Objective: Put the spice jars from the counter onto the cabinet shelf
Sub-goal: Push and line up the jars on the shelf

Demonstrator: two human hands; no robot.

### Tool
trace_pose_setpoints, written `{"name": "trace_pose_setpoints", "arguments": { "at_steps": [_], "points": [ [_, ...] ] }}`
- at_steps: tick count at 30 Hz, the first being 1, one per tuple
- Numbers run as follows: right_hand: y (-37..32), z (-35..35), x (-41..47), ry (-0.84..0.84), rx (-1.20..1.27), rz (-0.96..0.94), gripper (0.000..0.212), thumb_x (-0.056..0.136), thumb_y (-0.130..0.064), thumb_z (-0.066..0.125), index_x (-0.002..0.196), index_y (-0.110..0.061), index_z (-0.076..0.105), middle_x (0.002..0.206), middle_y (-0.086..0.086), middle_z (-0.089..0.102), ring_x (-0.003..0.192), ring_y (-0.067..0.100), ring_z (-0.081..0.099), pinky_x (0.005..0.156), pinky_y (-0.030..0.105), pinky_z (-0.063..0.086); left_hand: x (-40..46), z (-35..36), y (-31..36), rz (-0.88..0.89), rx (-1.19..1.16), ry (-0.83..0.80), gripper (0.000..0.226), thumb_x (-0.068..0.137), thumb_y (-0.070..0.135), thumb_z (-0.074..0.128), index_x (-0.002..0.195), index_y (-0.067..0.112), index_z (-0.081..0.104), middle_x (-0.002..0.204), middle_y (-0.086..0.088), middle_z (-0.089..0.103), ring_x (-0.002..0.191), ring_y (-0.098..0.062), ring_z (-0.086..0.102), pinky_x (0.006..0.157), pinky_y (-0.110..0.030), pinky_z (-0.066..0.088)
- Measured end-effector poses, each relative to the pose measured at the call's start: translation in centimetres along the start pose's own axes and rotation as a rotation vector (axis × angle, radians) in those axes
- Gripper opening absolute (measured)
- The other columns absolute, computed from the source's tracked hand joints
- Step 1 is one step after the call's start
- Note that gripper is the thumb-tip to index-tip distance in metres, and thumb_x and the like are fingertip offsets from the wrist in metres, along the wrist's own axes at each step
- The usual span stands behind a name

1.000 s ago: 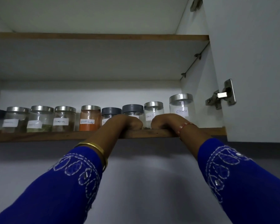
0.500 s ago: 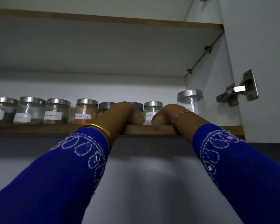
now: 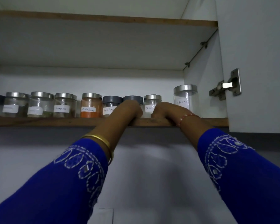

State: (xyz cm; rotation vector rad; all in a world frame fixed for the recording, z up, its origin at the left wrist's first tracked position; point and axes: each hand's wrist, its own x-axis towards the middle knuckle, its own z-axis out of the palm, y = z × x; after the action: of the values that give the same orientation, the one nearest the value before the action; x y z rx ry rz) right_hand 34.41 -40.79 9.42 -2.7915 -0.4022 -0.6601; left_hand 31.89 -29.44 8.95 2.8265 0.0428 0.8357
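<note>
A row of several glass spice jars stands on the wooden cabinet shelf [image 3: 39,121], most with silver lids and white labels. One holds orange powder [image 3: 91,105]; the tallest, labelled cloves [image 3: 185,98], is at the far right. My left hand [image 3: 129,109] rests over the shelf edge against a grey-lidded jar [image 3: 133,99] and hides its lower part. My right hand [image 3: 167,110] lies on the shelf between a silver-lidded jar [image 3: 152,102] and the cloves jar. The fingers of both hands are hidden behind the knuckles.
An upper shelf [image 3: 103,19] runs above the jars. The open cabinet door [image 3: 257,62] with its metal hinge [image 3: 226,85] stands at the right. Below the shelf is a plain wall [image 3: 144,175].
Both hands stay at the same spot on the shelf edge. Only the view has shifted slightly.
</note>
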Motion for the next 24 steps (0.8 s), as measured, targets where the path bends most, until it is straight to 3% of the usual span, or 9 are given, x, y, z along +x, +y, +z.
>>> {"name": "trace_pose_setpoints", "arguments": {
  "at_steps": [3,5,7,10,13,16,18,22,24],
  "points": [
    [0.3,0.5,-1.5,0.231,0.094,0.002,0.014,0.088,-0.016,0.05,0.084,-0.006,0.059,0.111,0.019,0.064,0.098,0.029,0.059,0.07,0.026,0.036,-0.5,0.0,-0.5,0.04,-0.165,0.101,0.031,0.092,0.019,0.045,0.108,-0.002,0.06,0.116,-0.016,0.063,0.108,-0.029,0.059,0.084,-0.032,0.045],
    [0.8,1.0,-2.6,0.374,0.165,0.038,0.017,0.088,-0.017,0.048,0.076,-0.007,0.055,0.099,0.019,0.064,0.095,0.031,0.06,0.068,0.029,0.036,-1.4,0.2,-0.6,0.065,-0.268,0.157,0.031,0.091,0.02,0.044,0.102,0.001,0.066,0.107,-0.014,0.067,0.1,-0.028,0.061,0.077,-0.029,0.043],
    [1.0,1.0,-4.7,0.527,0.135,0.057,0.021,0.089,-0.017,0.044,0.087,-0.004,0.06,0.099,0.018,0.063,0.1,0.033,0.059,0.07,0.032,0.04,-2.7,0.5,-0.4,0.097,-0.294,0.195,0.031,0.09,0.021,0.043,0.093,0.003,0.067,0.096,-0.014,0.067,0.092,-0.029,0.062,0.073,-0.03,0.044],
    [2.6,1.8,-6.2,0.638,-0.009,0.124,0.032,0.093,-0.02,0.04,0.111,-0.003,0.061,0.12,0.019,0.054,0.111,0.035,0.049,0.089,0.038,0.041,-4.2,0.8,0.3,0.096,-0.262,0.263,0.022,0.086,0.016,0.043,0.07,0.005,0.053,0.075,-0.009,0.056,0.076,-0.029,0.055,0.065,-0.03,0.041],
    [4.7,0.9,-7.1,0.566,0.009,0.21,0.035,0.095,-0.024,0.039,0.121,-0.006,0.054,0.128,0.018,0.045,0.117,0.035,0.043,0.096,0.04,0.038,-4.8,0.3,1.6,0.082,-0.321,0.248,0.018,0.086,0.011,0.044,0.089,0.001,0.059,0.086,-0.011,0.055,0.086,-0.03,0.056,0.069,-0.029,0.04],
    [6.3,-0.6,-7.0,0.362,0.077,0.203,0.039,0.092,-0.024,0.043,0.129,-0.009,0.046,0.134,0.017,0.045,0.122,0.034,0.043,0.098,0.038,0.038,-4.3,0.3,4.0,0.132,-0.29,0.086,0.027,0.088,0.009,0.042,0.105,-0.003,0.06,0.109,-0.017,0.062,0.104,-0.031,0.057,0.077,-0.03,0.042],
    [6.7,-1.4,-6.7,0.262,0.057,0.186,0.041,0.092,-0.022,0.042,0.131,-0.008,0.043,0.136,0.016,0.047,0.122,0.033,0.046,0.097,0.035,0.038,-4.0,0.4,5.8,0.159,-0.194,-0.026,0.033,0.093,0.01,0.038,0.118,-0.003,0.055,0.128,-0.019,0.055,0.118,-0.032,0.052,0.09,-0.032,0.043],
    [7.1,-2.6,-5.5,0.036,-0.002,0.152,0.035,0.094,-0.014,0.039,0.124,0.001,0.048,0.132,0.017,0.05,0.113,0.029,0.051,0.083,0.03,0.037,-2.6,0.0,7.7,0.202,-0.064,-0.21,0.037,0.097,0.012,0.029,0.129,0.002,0.046,0.133,-0.013,0.048,0.126,-0.028,0.045,0.099,-0.033,0.037],
    [7.1,-3.3,-4.9,-0.089,-0.047,0.123,0.032,0.096,-0.014,0.039,0.123,0.0,0.05,0.125,0.014,0.054,0.098,0.023,0.052,0.072,0.024,0.038,-1.3,0.6,8.0,0.213,-0.03,-0.272,0.04,0.097,0.012,0.028,0.134,0.006,0.04,0.138,-0.008,0.044,0.128,-0.025,0.042,0.101,-0.033,0.034]
  ]
}}
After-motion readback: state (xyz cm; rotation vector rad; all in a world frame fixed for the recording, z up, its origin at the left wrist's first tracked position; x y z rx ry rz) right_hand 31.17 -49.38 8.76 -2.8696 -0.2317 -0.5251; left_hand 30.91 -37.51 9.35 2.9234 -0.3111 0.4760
